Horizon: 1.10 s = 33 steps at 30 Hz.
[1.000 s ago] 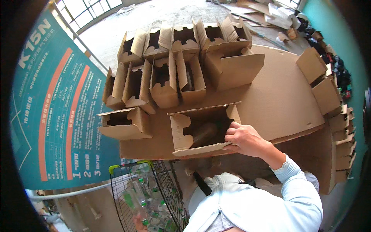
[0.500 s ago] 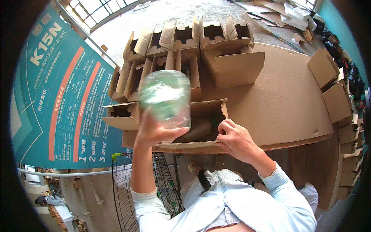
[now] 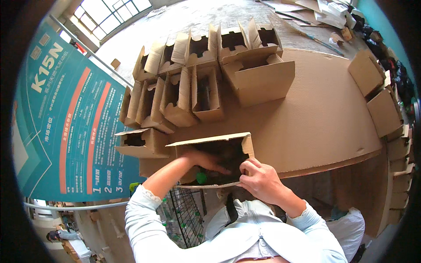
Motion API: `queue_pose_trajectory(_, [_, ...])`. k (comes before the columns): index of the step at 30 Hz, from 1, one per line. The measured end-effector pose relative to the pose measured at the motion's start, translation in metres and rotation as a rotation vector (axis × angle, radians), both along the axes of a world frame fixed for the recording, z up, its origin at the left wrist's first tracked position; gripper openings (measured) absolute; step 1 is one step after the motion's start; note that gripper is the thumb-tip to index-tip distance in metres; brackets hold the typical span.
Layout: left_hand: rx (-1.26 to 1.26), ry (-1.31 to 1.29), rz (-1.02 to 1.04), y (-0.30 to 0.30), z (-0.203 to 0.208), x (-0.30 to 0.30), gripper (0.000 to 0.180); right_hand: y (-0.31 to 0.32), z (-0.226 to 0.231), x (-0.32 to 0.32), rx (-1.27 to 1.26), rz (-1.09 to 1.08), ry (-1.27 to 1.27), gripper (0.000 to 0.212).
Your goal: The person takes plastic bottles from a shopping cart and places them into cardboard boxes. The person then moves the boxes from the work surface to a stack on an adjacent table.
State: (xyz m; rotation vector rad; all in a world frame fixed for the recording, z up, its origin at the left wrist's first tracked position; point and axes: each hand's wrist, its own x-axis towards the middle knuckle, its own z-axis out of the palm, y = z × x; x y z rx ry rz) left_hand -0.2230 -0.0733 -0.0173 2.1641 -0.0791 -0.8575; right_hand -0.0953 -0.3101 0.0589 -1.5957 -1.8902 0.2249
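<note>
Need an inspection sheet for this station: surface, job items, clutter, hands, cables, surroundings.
Surface: brown sheet, its right part bare.
Job items: near box open at the near edge, green cap showing inside; other boxes open, behind and left; cart below with bottles.
Clutter: cardboard scraps on the floor, upper right; white bag lower right.
Hands: left hand inside near box, grip unclear; right hand grips its right side.
Cables: nothing seen.
Surroundings: banner left, window upper left, teal wall right.
</note>
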Motion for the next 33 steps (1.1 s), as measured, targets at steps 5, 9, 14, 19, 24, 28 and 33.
queue_pose_trajectory(5, [0.545,-0.178,-0.163,-0.028,0.035,0.014,0.052,0.007,-0.001,0.004,0.041,-0.067,-0.055,0.009])
queue_pose_trajectory(9, [0.626,0.209,-0.118,-0.023,0.045,0.018,0.054,0.009,-0.007,0.005,0.051,-0.097,-0.077,0.014])
queue_pose_trajectory(14, [0.456,0.341,-0.213,0.002,-0.008,0.001,0.064,0.010,0.000,0.003,0.012,-0.100,-0.055,0.015])
queue_pose_trajectory(19, [0.322,0.205,-0.150,0.008,-0.035,-0.017,0.060,0.010,-0.004,0.002,0.045,-0.103,-0.043,0.014])
queue_pose_trajectory(24, [0.341,-0.054,0.170,0.000,0.052,-0.011,0.031,0.011,-0.006,-0.001,0.072,-0.163,0.033,0.033])
queue_pose_trajectory(28, [0.020,-0.703,0.838,-0.021,0.149,-0.044,0.039,0.004,-0.018,0.006,0.184,-0.310,0.127,0.070])
queue_pose_trajectory(33, [0.161,-0.483,1.138,-0.047,0.075,-0.125,0.064,0.003,-0.056,0.004,0.075,-0.278,0.314,0.068])
